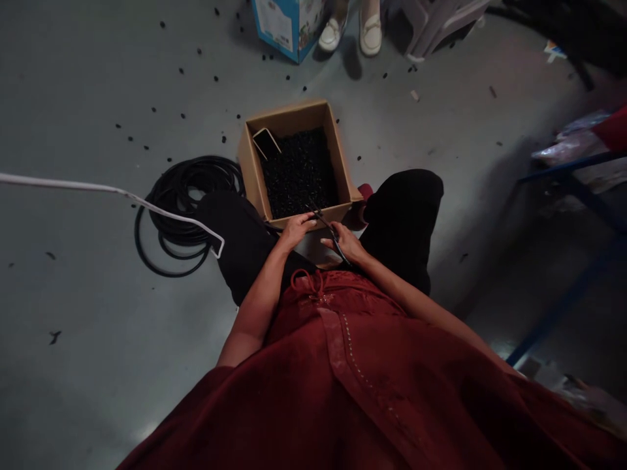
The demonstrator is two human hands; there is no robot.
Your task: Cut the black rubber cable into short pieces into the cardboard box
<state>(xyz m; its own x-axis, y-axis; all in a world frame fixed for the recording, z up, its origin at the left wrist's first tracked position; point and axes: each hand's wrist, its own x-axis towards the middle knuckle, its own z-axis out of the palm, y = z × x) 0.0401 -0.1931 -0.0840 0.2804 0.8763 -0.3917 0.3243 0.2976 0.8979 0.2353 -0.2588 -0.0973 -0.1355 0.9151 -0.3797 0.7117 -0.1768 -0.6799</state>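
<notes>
Over the near edge of an open cardboard box (346,163), my left hand (298,230) is closed, pinching a dark strand that looks like black tubing; its end is hard to make out. My right hand (349,245) is just right of it, closed around dark-handled scissors (335,236). Their blades point up and left toward my left fingertips and the box rim. Small black pieces (301,173) fill the box. A dark, light-edged rectangular object, perhaps a phone (267,143), leans in its far left corner. Beside my left knee lies a coil of black hose (169,189).
Many black bits lie scattered on the grey floor (88,228). A white cord (98,186) hangs across the left, ending near my knee. Ahead are a blue carton (277,29), another person's pale shoes (371,36) and a plastic stool (431,29). A blue metal frame (573,170) stands right.
</notes>
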